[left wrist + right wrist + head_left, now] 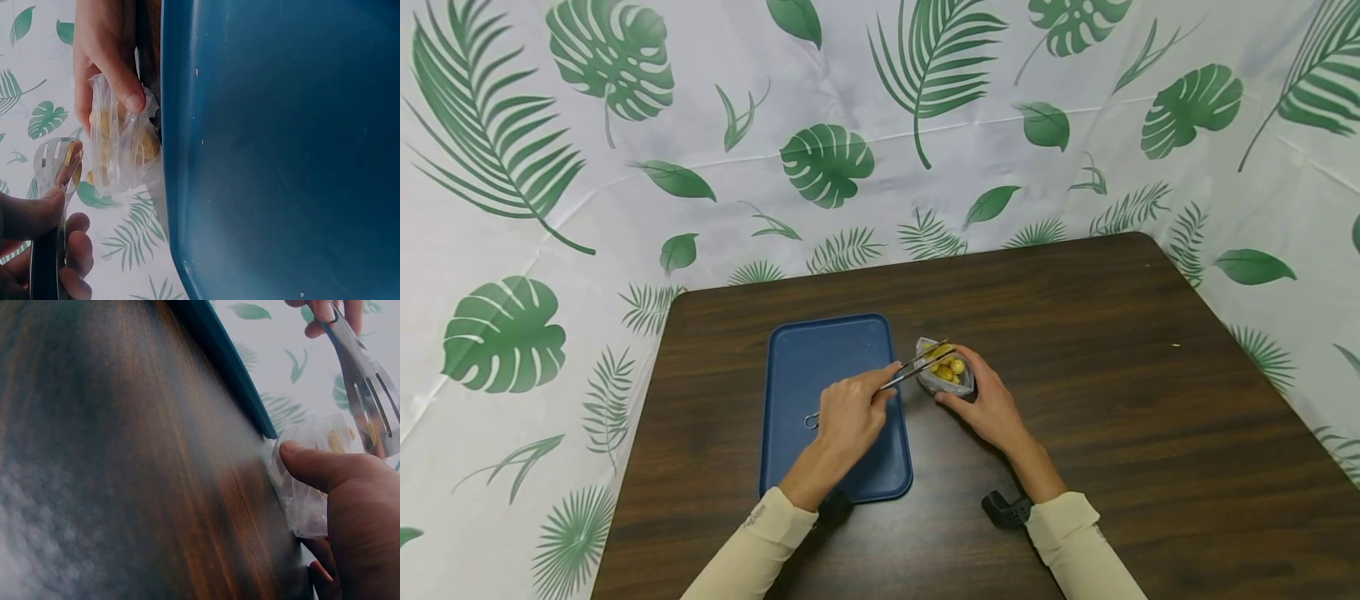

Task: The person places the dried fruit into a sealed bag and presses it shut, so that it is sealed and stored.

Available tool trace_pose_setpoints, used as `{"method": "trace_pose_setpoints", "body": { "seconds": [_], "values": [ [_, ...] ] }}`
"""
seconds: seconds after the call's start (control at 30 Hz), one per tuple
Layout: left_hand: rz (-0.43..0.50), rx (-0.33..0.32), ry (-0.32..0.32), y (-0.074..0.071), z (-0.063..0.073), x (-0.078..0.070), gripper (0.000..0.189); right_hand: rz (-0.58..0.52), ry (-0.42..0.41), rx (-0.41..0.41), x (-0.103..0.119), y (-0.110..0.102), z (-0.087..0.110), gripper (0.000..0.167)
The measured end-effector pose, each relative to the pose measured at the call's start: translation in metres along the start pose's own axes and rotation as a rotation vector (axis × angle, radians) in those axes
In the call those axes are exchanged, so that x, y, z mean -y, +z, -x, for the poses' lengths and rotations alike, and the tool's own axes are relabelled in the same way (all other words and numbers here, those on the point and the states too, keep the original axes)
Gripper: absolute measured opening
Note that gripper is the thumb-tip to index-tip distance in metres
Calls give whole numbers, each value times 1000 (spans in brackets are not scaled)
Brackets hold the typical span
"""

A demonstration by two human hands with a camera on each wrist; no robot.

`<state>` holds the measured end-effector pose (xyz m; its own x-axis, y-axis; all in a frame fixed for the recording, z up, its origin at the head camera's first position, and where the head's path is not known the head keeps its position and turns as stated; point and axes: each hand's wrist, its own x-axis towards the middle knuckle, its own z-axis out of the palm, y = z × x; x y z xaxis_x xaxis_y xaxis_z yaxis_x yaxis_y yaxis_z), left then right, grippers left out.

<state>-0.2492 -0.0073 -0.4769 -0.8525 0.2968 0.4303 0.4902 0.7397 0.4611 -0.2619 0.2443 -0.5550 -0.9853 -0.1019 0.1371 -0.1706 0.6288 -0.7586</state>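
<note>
My left hand [850, 412] grips metal tongs [917, 370] that reach right from over the blue tray [823, 358]. Their slotted ends lie over the mouth of a clear plastic bag [119, 172], and some yellow shows between and through them in the left wrist view. Several yellow chunks [953, 367] fill the bag, their exact kind unclear. My right hand [992, 404] holds the bag from its right side, with the thumb across the near side and the fingers around the far side. The bag sits beside the tray's right edge, its mouth spread.
Small pale crumbs [202, 142] dot the tray. Dark wood-grain table [1075, 333] surrounds tray and bag, with a tiny pale scrap [1176, 344] toward the right. A leaf-printed white cloth [865, 83] hangs behind the table. A black wrist strap [1006, 508] is at the right wrist.
</note>
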Motion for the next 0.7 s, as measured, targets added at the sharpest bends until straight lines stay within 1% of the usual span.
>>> {"method": "trace_pose_setpoints", "body": {
  "seconds": [0.23, 0.47, 0.7],
  "values": [
    [14, 26, -17, -3, 1, -1, 44, -3, -12, -4, 0, 1, -2, 83],
    [-12, -21, -46, -7, 3, 3, 47, -5, -5, -3, 1, 0, -2, 83],
    [-1, -29, -94, -11, 7, 8, 51, -5, 8, 7, 1, 0, -1, 83]
  ]
}}
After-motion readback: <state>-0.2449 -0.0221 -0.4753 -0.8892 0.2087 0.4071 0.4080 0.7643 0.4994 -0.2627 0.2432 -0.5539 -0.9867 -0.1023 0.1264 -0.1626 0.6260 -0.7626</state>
